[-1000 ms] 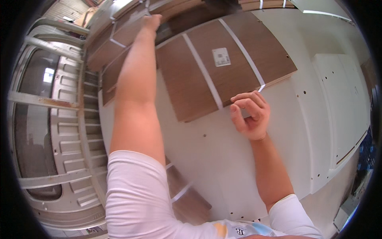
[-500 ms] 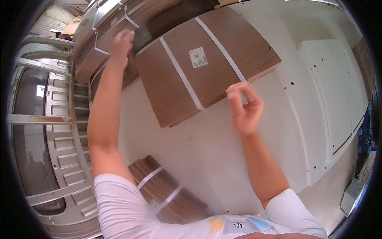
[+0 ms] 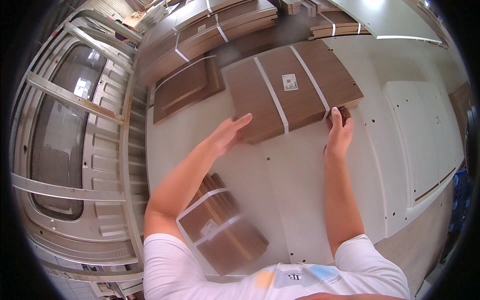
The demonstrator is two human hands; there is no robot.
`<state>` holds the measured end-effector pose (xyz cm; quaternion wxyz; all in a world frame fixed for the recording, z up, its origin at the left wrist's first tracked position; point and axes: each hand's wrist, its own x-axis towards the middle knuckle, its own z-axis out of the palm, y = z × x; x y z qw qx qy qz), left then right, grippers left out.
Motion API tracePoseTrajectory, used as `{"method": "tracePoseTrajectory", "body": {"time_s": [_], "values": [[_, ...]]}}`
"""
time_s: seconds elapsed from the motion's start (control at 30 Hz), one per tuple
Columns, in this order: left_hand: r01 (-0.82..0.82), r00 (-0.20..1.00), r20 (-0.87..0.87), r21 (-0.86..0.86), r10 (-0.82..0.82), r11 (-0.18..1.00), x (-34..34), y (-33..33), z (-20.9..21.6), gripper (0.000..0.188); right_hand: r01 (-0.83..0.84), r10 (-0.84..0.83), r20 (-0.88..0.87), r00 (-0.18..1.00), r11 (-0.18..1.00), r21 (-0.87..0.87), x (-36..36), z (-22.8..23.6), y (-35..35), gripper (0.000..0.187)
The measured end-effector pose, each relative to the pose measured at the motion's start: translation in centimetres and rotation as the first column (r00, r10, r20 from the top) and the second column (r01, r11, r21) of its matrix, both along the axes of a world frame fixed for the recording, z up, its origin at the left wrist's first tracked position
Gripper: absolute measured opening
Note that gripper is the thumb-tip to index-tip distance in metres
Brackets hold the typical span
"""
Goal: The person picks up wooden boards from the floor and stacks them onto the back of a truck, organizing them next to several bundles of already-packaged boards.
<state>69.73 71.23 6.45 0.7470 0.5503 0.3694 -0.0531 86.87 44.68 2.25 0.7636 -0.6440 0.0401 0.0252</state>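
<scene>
Head view: both open hands, left hand (image 3: 227,136) and right hand (image 3: 339,136), touch strapped brown panel bundle (image 3: 292,95) beside another bundle (image 3: 185,87).

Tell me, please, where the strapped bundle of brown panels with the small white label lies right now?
In the head view, the strapped brown bundle lies upper centre on the white panel, its near edge between the left hand and the right hand.

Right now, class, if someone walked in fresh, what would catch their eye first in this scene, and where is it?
First, the strapped bundle of brown wood panels lying in the middle of the white board. The left hand rests at its near left edge and the right hand at its near right corner. A smaller strapped bundle lies lower left, beside the left arm.
</scene>
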Motion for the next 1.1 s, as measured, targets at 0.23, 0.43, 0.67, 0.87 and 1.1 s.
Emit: {"method": "tracePoseTrajectory", "body": {"time_s": [0.23, 0.43, 0.67, 0.87, 1.1], "values": [[-0.073, 0.964, 0.254, -0.054, 0.084, 0.996, -0.9, 0.3, -0.2, 0.076, -0.112, 0.134, 0.217, 0.967, 0.987, -0.111, -1.5, -1.0, 1.3, 0.076], [-0.193, 0.933, 0.332, 0.144, 0.136, 0.971, -2.1, 3.3, 0.4, 0.059, -0.46, 0.429, 0.168, 0.888, 0.841, 0.286, -0.1, -1.3, 3.2, 0.09], [-0.044, 0.993, 0.101, 0.808, -0.065, 0.588, 2.7, 12.0, 4.2, 0.088, -0.433, 0.429, 0.112, 0.896, 0.793, 0.428, 4.2, 2.5, 11.5, 0.082], [-0.097, 0.994, 0.061, 0.877, 0.092, 0.471, 2.4, 9.2, -2.4, 0.091, -0.332, 0.381, 0.039, 0.924, 0.746, 0.577, 6.8, -2.5, 13.3, 0.078], [-0.448, 0.889, 0.205, 0.21, 0.409, 0.869, 5.6, 8.6, -3.0, 0.089, -0.301, 0.474, -0.122, 0.872, 0.717, 0.629, 7.0, -1.6, 13.8, 0.068]]}}
